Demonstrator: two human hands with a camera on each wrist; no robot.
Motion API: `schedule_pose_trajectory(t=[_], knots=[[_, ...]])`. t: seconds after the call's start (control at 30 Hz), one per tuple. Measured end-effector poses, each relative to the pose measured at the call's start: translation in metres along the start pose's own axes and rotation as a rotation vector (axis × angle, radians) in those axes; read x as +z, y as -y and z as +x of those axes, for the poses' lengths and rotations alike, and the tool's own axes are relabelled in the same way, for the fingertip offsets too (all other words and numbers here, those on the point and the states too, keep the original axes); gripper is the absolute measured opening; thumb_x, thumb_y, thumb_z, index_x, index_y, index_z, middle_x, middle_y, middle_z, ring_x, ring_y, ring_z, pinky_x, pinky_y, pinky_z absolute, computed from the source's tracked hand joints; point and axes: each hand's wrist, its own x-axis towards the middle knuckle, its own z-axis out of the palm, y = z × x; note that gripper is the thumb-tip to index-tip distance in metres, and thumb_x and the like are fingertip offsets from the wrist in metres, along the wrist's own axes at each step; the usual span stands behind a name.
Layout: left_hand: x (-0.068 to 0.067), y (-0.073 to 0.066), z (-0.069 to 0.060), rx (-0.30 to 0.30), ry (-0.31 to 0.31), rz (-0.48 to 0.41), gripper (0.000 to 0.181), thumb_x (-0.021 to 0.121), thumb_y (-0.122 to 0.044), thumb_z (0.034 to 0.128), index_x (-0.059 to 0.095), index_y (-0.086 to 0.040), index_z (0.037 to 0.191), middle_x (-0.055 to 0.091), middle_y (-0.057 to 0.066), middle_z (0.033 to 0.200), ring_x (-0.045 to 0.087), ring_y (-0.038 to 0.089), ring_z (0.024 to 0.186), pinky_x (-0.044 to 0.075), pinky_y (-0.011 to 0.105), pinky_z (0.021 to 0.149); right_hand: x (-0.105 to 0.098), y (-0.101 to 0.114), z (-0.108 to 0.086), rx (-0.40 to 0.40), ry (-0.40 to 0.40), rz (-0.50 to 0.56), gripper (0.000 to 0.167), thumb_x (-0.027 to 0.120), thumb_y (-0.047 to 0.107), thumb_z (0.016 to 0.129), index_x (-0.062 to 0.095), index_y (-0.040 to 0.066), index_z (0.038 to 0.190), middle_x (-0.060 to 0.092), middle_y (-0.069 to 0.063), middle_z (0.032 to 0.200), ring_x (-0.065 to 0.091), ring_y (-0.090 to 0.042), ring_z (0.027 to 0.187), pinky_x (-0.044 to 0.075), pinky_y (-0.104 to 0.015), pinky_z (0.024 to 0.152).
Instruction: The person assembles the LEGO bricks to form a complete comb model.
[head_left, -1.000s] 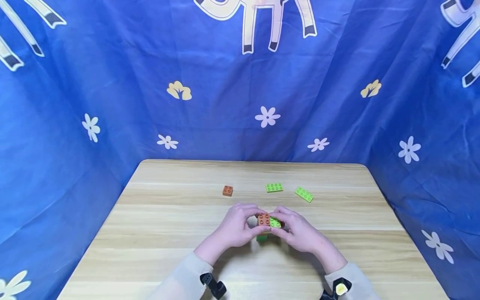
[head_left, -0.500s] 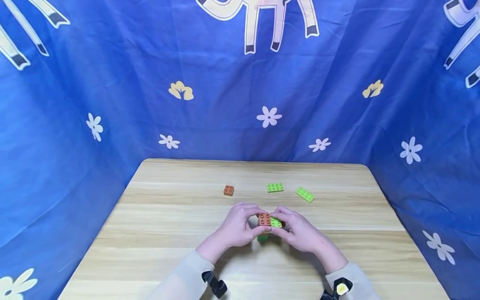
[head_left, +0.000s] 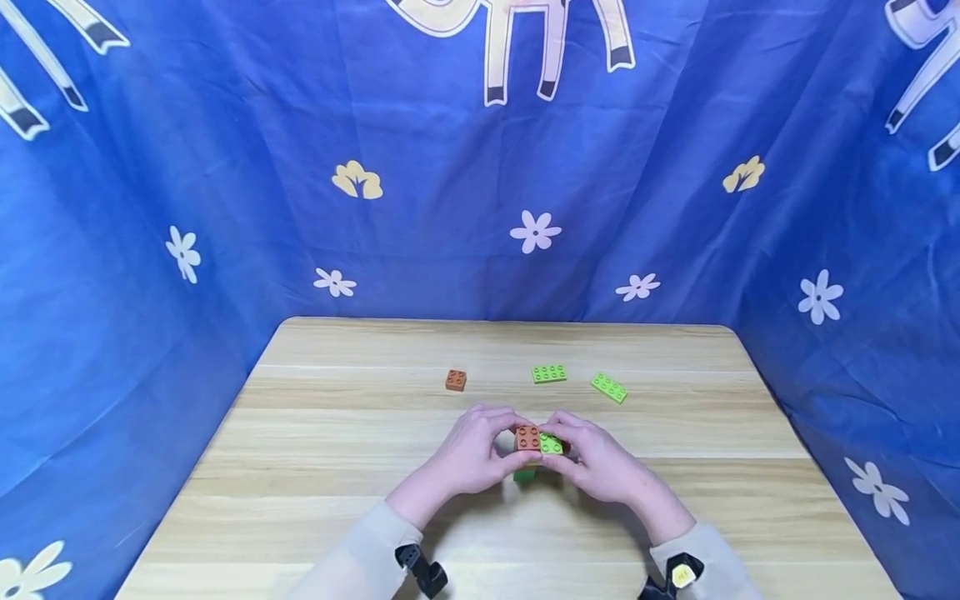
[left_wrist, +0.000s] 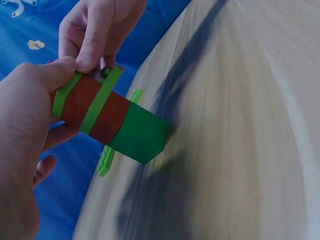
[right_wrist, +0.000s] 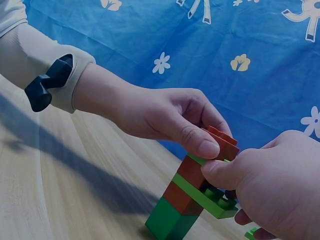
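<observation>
Tabletop (head_left: 337, 417) below, fingers (head_left: 508, 420) pinch the brick tower's top (head_left: 528, 438).

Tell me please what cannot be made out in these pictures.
Head: front of block stack, mostly hidden by its top and left hand.
Head: marking on right wrist device, too small to read.
Right wrist: part of the right hand, cut off by right edge.

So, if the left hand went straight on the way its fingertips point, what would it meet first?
Likely the bare right hand, opposite it at the stack of brown and green plastic bricks; whether the two already touch is unclear.
</observation>
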Motion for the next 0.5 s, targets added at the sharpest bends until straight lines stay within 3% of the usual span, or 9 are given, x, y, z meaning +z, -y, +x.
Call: schedule_pose_trajectory(t=[0.5], knots=[[-0.0036,-0.0017,0.0001,-0.006,0.016,-0.009,0.043,0.079,-0.055,0.0922,0.074,-0.026,0.124,0.071,-0.02,0.115,0.065,0.003,0.11,0.049,0.039,0.102,-0.0012,0.0023,0.0005,-0.017,-0.006,-0.036,0.042,0.068,0.037,0.105,0.068,0.013,0.139,0.059,0.016,0.111,0.057,-0.006,0.087,0.052,-0.028,0.075]])
